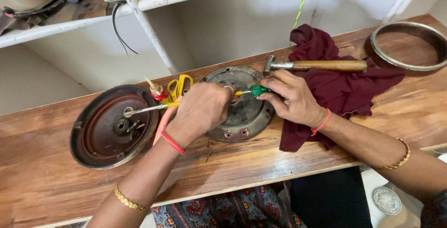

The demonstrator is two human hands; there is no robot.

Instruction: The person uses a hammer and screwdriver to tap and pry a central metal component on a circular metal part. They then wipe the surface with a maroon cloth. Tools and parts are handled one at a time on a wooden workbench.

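Two hands are working over a round grey metal motor cover [242, 116] lying on a wooden bench [56, 181]. The right hand [293, 100] is gripping a green-handled screwdriver [255, 90], its tip apparently hidden under the left hand [202, 109], which is pressing on the cover. A hammer [316, 65] is resting on a maroon cloth [344, 88] nearby.

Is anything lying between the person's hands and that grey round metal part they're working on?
Nothing visible does. The left hand rests right on the grey metal disc, and the right hand holds the green-handled screwdriver over it. The hammer and maroon cloth lie off to the side.
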